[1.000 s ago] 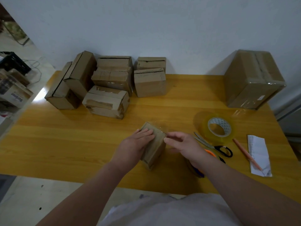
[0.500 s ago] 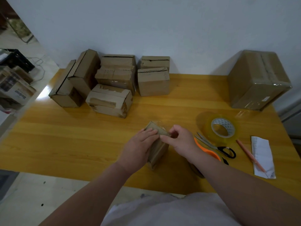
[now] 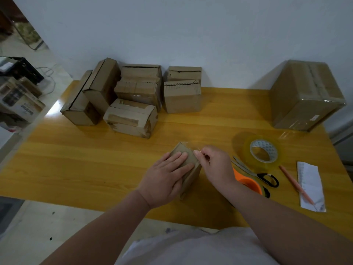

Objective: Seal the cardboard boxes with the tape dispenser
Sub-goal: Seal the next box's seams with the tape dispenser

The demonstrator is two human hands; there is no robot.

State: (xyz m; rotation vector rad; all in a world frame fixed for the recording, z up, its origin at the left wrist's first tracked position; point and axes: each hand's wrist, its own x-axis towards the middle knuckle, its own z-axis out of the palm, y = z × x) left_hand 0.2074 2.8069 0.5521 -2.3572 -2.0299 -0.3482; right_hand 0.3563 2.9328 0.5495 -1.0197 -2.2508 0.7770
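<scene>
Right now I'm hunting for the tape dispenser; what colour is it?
Orange tape dispenser, head view, beside the right hand.

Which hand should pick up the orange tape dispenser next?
Probably right. The orange tape dispenser lies just beside the right hand, at its wrist. The left hand lies flat on the small cardboard box, steadying it, farther away.

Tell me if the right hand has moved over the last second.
Yes: the right hand shifted up the small box toward its far edge, away from the scissors.
</scene>
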